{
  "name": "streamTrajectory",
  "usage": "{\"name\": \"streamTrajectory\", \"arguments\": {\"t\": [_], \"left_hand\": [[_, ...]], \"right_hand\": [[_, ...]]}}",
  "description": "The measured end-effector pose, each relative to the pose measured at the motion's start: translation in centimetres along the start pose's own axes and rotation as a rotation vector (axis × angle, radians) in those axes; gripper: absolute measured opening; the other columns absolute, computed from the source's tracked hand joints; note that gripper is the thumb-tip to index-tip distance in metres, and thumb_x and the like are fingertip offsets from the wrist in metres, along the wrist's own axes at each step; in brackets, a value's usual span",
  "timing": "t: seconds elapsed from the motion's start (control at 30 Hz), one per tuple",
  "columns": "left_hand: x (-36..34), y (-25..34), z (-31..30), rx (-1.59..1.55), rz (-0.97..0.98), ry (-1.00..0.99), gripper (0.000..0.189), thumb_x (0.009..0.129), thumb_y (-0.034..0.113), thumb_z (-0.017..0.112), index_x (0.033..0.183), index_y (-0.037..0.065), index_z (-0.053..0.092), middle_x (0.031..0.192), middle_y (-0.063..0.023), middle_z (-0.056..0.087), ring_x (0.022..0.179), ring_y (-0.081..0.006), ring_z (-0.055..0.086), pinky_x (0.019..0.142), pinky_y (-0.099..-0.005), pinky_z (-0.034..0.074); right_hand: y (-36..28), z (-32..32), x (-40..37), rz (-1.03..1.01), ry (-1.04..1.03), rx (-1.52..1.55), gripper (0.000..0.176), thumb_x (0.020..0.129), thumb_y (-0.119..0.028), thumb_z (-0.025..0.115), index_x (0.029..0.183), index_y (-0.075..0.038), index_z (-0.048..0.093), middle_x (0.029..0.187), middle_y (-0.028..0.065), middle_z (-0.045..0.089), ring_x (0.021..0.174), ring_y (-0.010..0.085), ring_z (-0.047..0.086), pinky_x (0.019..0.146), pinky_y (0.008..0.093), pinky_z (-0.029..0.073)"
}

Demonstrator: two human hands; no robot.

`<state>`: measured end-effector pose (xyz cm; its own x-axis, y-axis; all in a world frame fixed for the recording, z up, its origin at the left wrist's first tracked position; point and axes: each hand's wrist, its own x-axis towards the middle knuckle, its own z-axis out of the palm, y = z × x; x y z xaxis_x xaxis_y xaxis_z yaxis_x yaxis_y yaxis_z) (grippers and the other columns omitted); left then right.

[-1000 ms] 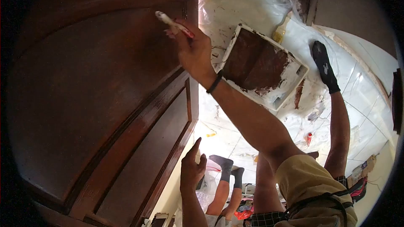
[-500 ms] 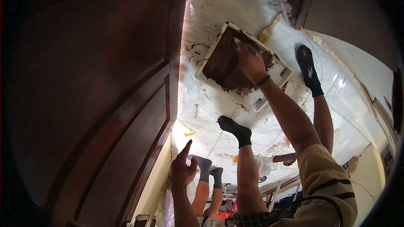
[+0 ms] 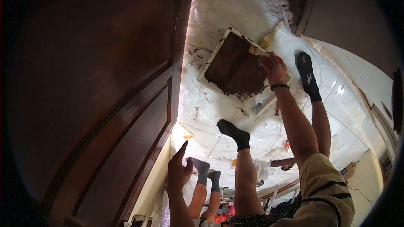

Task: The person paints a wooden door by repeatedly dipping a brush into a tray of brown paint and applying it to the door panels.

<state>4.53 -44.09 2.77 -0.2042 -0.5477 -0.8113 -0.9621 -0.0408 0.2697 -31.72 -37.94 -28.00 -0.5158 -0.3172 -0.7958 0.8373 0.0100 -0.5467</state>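
Over tray's [image 3: 215,54] edge vs mid-tray before, R hand [image 3: 275,70] w/ fingers round brush [image 3: 256,51], L hand [image 3: 179,170] w/ fingers spread.

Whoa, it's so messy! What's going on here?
Someone's right hand is holding what looks like a paintbrush at the edge of a pale tray. Dark brown stuff that looks like paint covers much of the tray's bottom. The left hand is open, with nothing visible in it. A big dark brown door stands on the left.

Likely home interior: panelled wooden door [image 3: 105,59], tiled floor [image 3: 346,115], plastic sheeting [image 3: 269,1].
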Motion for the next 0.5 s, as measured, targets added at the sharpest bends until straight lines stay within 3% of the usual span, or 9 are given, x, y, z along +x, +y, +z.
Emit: {"name": "streamTrajectory", "arguments": {"t": [0.17, 0.3, 0.33, 0.4, 0.47, 0.5], "left_hand": [[0.0, -0.3, 0.7, 0.053, 0.024, 0.001, 0.060, 0.088, 0.014, 0.059, 0.146, 0.013, 0.046, 0.128, -0.0236, 0.061, 0.113, -0.0395, 0.062, 0.096, -0.0443, 0.050], [-0.3, -0.2, 0.4, 0.046, 0.026, 0.010, 0.060, 0.088, 0.014, 0.060, 0.146, 0.013, 0.046, 0.125, -0.0237, 0.063, 0.110, -0.0395, 0.063, 0.093, -0.0454, 0.051], [-0.3, -0.2, 0.3, 0.048, 0.040, 0.015, 0.060, 0.088, 0.013, 0.060, 0.146, 0.013, 0.046, 0.125, -0.0238, 0.063, 0.109, -0.0396, 0.063, 0.092, -0.0453, 0.051], [-0.4, -0.2, -0.1, 0.041, 0.055, 0.034, 0.059, 0.088, 0.012, 0.060, 0.146, 0.013, 0.047, 0.123, -0.0243, 0.063, 0.107, -0.0398, 0.064, 0.091, -0.0449, 0.052], [-0.4, 0.0, -0.3, 0.025, 0.061, 0.051, 0.059, 0.088, 0.011, 0.060, 0.145, 0.013, 0.047, 0.121, -0.0251, 0.064, 0.106, -0.0400, 0.064, 0.090, -0.0445, 0.052], [-0.4, 0.2, -0.4, 0.029, 0.044, 0.044, 0.059, 0.088, 0.010, 0.060, 0.145, 0.013, 0.047, 0.120, -0.0254, 0.064, 0.105, -0.0401, 0.064, 0.089, -0.0442, 0.053]], "right_hand": [[1.6, -3.8, 1.8, 0.139, -0.120, 0.173, 0.027, 0.101, -0.021, 0.056, 0.111, 0.005, 0.057, 0.098, 0.0243, 0.070, 0.083, 0.0337, 0.071, 0.073, 0.0398, 0.060], [2.0, 0.6, -0.5, 0.021, -0.373, 0.180, 0.024, 0.102, -0.017, 0.052, 0.114, 0.004, 0.056, 0.101, 0.0257, 0.069, 0.087, 0.0355, 0.070, 0.079, 0.0431, 0.059], [1.1, 3.9, -2.7, 0.078, -0.374, 0.379, 0.024, 0.102, -0.015, 0.052, 0.115, 0.005, 0.054, 0.101, 0.0258, 0.069, 0.086, 0.0356, 0.071, 0.079, 0.0427, 0.060], [0.4, 11.0, -6.2, -0.054, -0.332, 0.292, 0.022, 0.102, -0.014, 0.054, 0.114, 0.004, 0.057, 0.100, 0.0255, 0.069, 0.085, 0.0336, 0.071, 0.078, 0.0417, 0.059], [2.1, 17.1, -8.7, -0.331, -0.314, 0.162, 0.018, 0.101, -0.010, 0.054, 0.111, 0.003, 0.062, 0.096, 0.0212, 0.071, 0.084, 0.0275, 0.072, 0.077, 0.0399, 0.059], [2.7, 20.2, -10.1, -0.465, -0.279, 0.032, 0.016, 0.099, -0.010, 0.056, 0.107, 0.001, 0.065, 0.091, 0.0145, 0.073, 0.083, 0.0200, 0.071, 0.075, 0.0376, 0.058]]}}
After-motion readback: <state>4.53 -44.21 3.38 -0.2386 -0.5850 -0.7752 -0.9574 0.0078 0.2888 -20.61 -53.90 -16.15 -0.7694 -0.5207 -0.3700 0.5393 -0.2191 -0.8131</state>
